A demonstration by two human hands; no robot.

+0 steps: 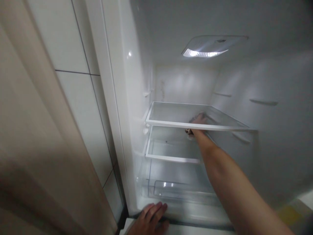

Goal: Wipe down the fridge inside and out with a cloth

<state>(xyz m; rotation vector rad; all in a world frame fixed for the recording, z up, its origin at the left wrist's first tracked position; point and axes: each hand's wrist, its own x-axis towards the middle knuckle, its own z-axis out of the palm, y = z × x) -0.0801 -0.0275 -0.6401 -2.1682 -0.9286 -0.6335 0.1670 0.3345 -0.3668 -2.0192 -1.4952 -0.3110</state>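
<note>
My right arm reaches deep into a white refrigerator, under the upper glass shelf [171, 114]. My right hand [201, 120], seen partly through that glass, is closed on a crumpled, dark-patterned cloth [188, 132]. Hand and cloth are above the lower glass shelf [161, 147], towards its right side; whether the cloth touches it I cannot tell. Low down at the front, my left hand [150, 219] lies with fingers stretched out on the refrigerator's bottom front edge, holding nothing.
A clear drawer [181, 192] sits below the shelves. The lit lamp [205, 53] is in the ceiling of the compartment. Support ridges [263, 102] stick out of the side walls. To the left stand a tiled wall [80, 107] and a beige panel [41, 130].
</note>
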